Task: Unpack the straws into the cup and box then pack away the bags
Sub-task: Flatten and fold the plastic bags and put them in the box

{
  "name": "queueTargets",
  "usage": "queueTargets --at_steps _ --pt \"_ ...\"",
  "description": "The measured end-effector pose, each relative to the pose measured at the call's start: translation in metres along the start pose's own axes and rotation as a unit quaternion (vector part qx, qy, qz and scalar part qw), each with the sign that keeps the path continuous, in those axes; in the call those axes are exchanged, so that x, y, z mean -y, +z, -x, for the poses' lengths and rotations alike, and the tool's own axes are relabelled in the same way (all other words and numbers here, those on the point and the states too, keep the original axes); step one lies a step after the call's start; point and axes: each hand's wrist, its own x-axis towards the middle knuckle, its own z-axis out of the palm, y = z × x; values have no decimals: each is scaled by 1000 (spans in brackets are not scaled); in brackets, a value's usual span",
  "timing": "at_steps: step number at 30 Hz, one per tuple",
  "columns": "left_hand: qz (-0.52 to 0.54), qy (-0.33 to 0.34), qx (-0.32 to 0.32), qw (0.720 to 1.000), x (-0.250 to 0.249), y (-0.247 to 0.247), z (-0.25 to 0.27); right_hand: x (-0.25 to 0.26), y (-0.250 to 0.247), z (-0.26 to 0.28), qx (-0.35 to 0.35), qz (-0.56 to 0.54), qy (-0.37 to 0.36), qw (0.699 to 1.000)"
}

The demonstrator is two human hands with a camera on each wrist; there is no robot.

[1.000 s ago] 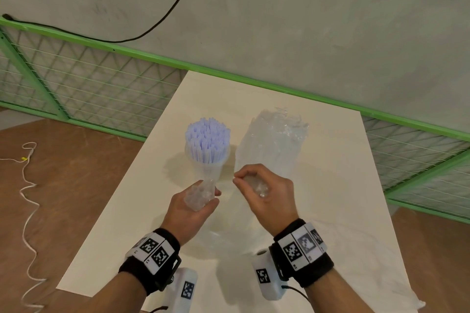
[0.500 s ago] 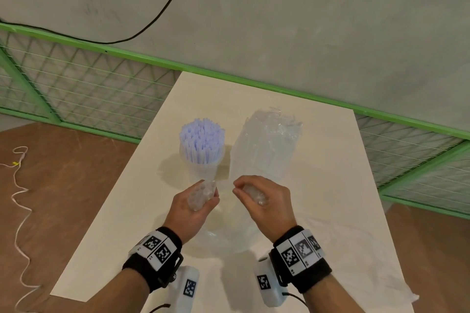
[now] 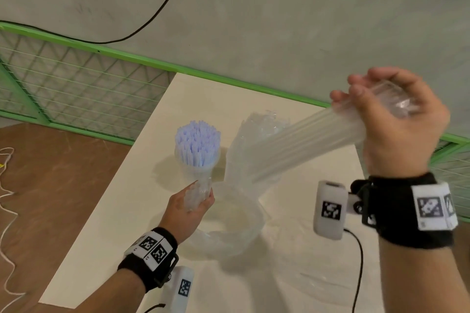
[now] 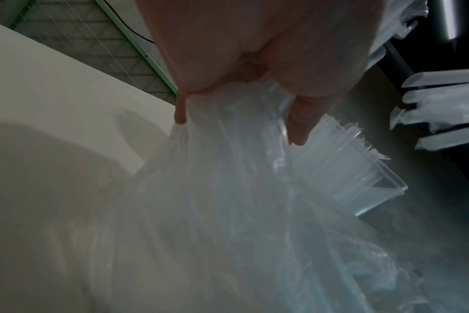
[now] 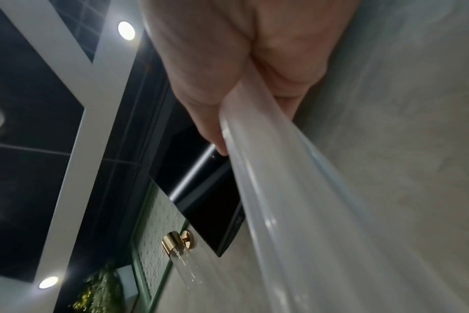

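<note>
My right hand (image 3: pixel 376 109) is raised at the right and grips one end of a bundle of clear straws (image 3: pixel 305 145), whose other end still sits in a clear plastic bag (image 3: pixel 236 211) on the table. My left hand (image 3: pixel 193 201) grips the bag's bunched edge low over the table; the left wrist view shows its fingers (image 4: pixel 297 118) curled into the bag (image 4: pixel 228 190). In the right wrist view the straws (image 5: pixel 295 201) run out from my fist. A clear cup (image 3: pixel 195 168) full of pale purple straws (image 3: pixel 198 142) stands behind my left hand. A clear box (image 4: pixel 362 175) lies behind the bag.
The cream table (image 3: pixel 142 185) stops at a drop to the brown floor on the left. A green mesh fence (image 3: pixel 76 99) and a grey wall run behind it. More flat clear plastic (image 3: pixel 318 282) lies on the near right of the table. A black cable (image 3: pixel 358 262) hangs from my right wrist.
My right hand has risen up and to the right, drawing the clear straws out of the bag. My left hand still holds the bag's edge in about the same place.
</note>
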Motion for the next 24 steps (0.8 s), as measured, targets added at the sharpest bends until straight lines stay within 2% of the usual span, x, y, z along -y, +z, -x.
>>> queueTargets --at_steps 3,8,12,17,19,22,24 --pt "38 -56 -5 998 7 0 0 -8 0 -19 39 0 9 999" --pt "32 -10 -9 999 4 1 -2 -28 9 -35 100 16 51 994" --pt "29 -8 -1 1000 6 2 -4 -38 21 -45 155 31 69 985" --pt "35 -12 -11 999 12 1 -4 -57 30 -47 254 108 76 958" --pt "46 -11 -14 999 12 0 -3 -65 31 -41 275 187 48 942" --pt "51 -6 -13 999 12 0 -2 -80 30 -25 302 314 -58 898" --pt "57 -13 -10 998 13 0 -2 -95 25 -11 327 353 -115 869"
